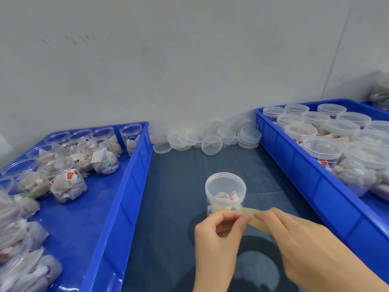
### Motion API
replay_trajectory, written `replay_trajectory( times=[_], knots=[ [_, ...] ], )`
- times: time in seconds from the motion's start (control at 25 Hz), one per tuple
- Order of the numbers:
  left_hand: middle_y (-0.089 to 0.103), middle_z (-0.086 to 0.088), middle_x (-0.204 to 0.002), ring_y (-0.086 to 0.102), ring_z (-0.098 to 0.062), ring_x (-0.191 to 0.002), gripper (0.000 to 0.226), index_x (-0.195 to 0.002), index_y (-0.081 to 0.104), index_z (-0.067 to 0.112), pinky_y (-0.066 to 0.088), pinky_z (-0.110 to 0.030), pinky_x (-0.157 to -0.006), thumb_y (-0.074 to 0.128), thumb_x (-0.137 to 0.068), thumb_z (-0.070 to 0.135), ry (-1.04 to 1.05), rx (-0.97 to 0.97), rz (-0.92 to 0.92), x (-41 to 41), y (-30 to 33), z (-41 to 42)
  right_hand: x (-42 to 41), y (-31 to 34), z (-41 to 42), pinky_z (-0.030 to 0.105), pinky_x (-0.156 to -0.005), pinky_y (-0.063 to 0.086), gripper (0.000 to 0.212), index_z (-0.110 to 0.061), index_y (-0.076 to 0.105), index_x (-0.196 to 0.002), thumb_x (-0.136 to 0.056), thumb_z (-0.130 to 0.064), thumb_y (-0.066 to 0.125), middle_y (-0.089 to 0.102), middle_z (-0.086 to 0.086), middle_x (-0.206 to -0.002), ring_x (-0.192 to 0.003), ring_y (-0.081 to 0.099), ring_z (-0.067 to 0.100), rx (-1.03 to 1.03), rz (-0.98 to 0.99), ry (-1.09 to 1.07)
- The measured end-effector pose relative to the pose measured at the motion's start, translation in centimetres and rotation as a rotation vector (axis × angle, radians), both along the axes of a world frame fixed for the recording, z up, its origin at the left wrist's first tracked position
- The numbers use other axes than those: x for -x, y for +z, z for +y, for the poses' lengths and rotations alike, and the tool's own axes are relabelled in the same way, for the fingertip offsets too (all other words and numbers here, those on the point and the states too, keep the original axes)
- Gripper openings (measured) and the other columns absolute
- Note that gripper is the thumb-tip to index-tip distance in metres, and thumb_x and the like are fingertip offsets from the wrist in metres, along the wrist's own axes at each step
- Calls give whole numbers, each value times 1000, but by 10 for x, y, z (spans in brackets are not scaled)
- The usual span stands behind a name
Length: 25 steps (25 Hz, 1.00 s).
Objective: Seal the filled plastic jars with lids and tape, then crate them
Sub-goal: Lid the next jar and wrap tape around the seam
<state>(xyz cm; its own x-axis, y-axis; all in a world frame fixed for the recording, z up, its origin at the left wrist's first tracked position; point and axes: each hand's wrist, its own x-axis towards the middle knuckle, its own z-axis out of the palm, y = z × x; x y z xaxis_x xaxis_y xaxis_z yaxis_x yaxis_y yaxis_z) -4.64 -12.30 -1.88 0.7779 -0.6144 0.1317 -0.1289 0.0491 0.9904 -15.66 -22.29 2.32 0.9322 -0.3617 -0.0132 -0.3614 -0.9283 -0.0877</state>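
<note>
A lidded jar (225,194) is standing on the dark surface (179,186) between two blue crates — the left hand (219,234) and right hand (294,237) are each pinching an end of a tape strip (249,214) just before it.

A small packing workshop: 2 blue crates (134,178) of teabag jars (67,182), loose lids (210,138), bare wall (168,60).

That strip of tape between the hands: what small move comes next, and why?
Probably pressing the tape strip onto the lidded jar where lid meets wall. The left hand and right hand each pinch an end just in front of the jar, whose lid is on but shows no tape yet.
</note>
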Motion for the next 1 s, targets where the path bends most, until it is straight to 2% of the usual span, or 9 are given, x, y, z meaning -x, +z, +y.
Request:
replay_trajectory(
  times=[0.16, 0.24, 0.32, 0.44, 0.52, 0.6, 0.76, 0.92, 1.0],
  knots=[
    [59, 15, -57, 54, 0, -59, 18, -77, 63, 23, 44, -12, -65, 57, -94, 19, -69, -127, -55, 3, 0, -4, 0, -1, 5, 22, -70, 28, 53, -36, 17, -134, -90, -17, 39, 31, -18, -121, -106, 41, 6, 33, 26, -41],
    [56, 17, -58, 51, 1, -60, 18, -80, 60, 23, 39, -10, -64, 52, -97, 22, -107, -119, -64, 5, 2, -3, -2, -2, 5, 21, -63, 26, 53, -35, 16, -134, -90, -18, 40, 32, -16, -123, -108, 44, 6, 62, 32, -70],
    [57, 18, -61, 52, 2, -64, 17, -82, 59, 22, 42, -13, -69, 51, -97, 24, -144, -106, -66, 7, 3, -2, -3, -3, 3, 22, -56, 24, 53, -36, 17, -134, -90, -17, 41, 33, -16, -123, -105, 46, 7, 84, 20, -107],
    [63, 10, -77, 58, -5, -77, 17, -88, 59, 22, 51, -32, -83, 58, -92, 39, -163, -48, 28, 5, 4, 1, -4, -4, 3, 22, -57, 25, 51, -35, 21, -132, -89, -16, 41, 35, -16, -123, -103, 48, 9, 82, 3, -116],
    [65, 7, -88, 62, -7, -81, 40, -98, 56, 26, 52, -28, -80, 68, -72, 53, -196, -22, 92, 0, 2, 3, -5, -6, 4, 23, -62, 28, 51, -34, 23, -132, -88, -14, 39, 36, -15, -124, -104, 49, 10, 68, -24, -109],
    [66, 8, -91, 63, -4, -77, 52, -104, 55, 28, 50, -18, -75, 80, -63, 48, -192, -58, 64, -4, 0, 3, -4, -7, 5, 23, -67, 29, 51, -34, 23, -133, -89, -14, 38, 36, -15, -126, -109, 48, 10, 62, -45, -105],
    [70, 12, -77, 63, -3, -71, 11, -79, 67, 29, 50, -19, -71, 78, -78, 25, -135, -71, 11, -7, -1, -1, -3, -8, 6, 23, -68, 27, 52, -34, 23, -134, -89, -12, 37, 36, -16, -127, -112, 46, 9, 66, -53, -80],
    [67, 14, -70, 62, -2, -69, 18, -70, 67, 31, 48, -16, -72, 70, -85, 21, -152, -77, -122, -6, 2, 0, -2, -14, 3, 24, -69, 34, 51, -40, 21, -132, -90, -16, 36, 38, -19, -123, -108, 48, 8, 43, -84, -46],
    [65, 12, -73, 61, -5, -71, 17, -71, 65, 25, 48, -17, -72, 69, -85, 17, -134, -54, -262, -5, 7, 0, 7, -16, -6, 24, -73, 42, 47, -49, 24, -129, -91, -26, 40, 49, -22, -114, -98, 54, 8, -102, -171, 14]
  ],
)
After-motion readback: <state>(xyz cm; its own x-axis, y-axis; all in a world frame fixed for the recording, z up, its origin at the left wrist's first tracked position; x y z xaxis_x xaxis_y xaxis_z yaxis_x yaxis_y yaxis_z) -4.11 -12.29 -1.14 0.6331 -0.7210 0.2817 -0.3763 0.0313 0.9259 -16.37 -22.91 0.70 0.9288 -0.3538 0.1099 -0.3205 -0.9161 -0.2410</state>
